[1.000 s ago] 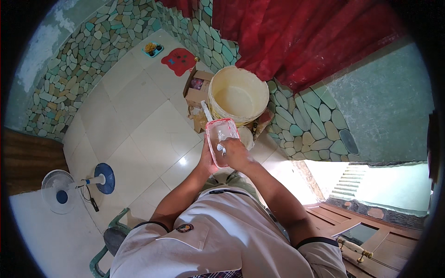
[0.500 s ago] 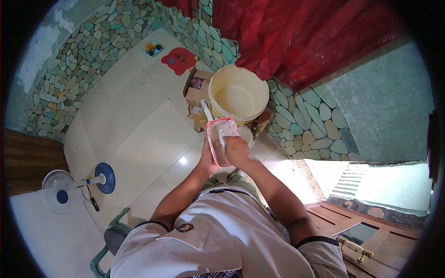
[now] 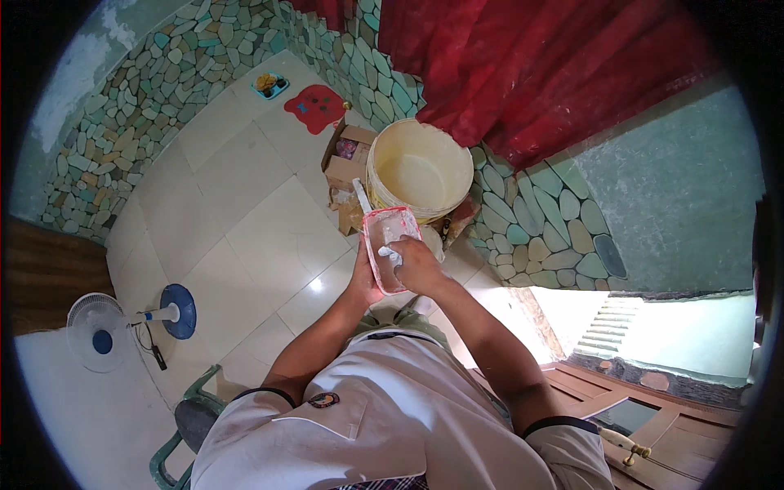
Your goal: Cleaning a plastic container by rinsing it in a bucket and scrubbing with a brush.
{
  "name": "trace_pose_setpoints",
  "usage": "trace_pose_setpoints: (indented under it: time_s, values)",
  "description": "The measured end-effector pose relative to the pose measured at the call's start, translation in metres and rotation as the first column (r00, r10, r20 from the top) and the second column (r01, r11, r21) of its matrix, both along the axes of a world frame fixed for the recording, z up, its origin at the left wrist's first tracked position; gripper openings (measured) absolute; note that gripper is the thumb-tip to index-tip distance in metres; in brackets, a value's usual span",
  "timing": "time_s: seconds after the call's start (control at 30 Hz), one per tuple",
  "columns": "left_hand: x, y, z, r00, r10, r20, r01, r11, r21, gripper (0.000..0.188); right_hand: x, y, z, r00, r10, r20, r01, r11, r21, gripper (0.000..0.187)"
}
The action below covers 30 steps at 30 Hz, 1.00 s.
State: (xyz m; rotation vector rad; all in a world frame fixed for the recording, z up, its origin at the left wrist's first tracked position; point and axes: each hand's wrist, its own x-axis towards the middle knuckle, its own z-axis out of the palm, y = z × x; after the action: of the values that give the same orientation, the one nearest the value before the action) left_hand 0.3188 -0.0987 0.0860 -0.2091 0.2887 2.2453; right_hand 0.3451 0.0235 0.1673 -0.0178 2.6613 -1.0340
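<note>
My left hand (image 3: 365,273) is wrapped round the left side of a shallow rectangular tub (image 3: 380,285) with a red rim, its inside coated in whitish residue. Over the tub, my right hand (image 3: 417,265) has its fingers closed on a crumpled white wad (image 3: 391,255), which looks like cloth or tissue. A white, smeared handle-like strip (image 3: 361,196) shows just beyond the tub's far left corner; whether it joins the tub I cannot tell. Behind the tub stands a large cream bucket (image 3: 378,147) with a stained wall.
An open cardboard box (image 3: 343,170) touches the bucket's left side. Farther off lie a red mat (image 3: 314,108) and a blue tray (image 3: 268,85). A red curtain (image 3: 523,73) hangs at the right. To my left are a fan (image 3: 179,311) and a green chair (image 3: 196,416); a wooden door (image 3: 653,433) is at lower right.
My right hand has shifted slightly up and back from inside the tub, and the white wad now shows more clearly. My left hand keeps hold of the tub.
</note>
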Motion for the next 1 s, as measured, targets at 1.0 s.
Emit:
trace_pose_setpoints:
  time_s: [1.0]
  values:
    - [-0.008, -0.011, -0.009, 0.999, -0.004, 0.041, 0.003, 1.000, 0.004, 0.071, -0.008, -0.010, 0.006, 0.992, -0.005, -0.125, -0.002, 0.998, -0.060, 0.048]
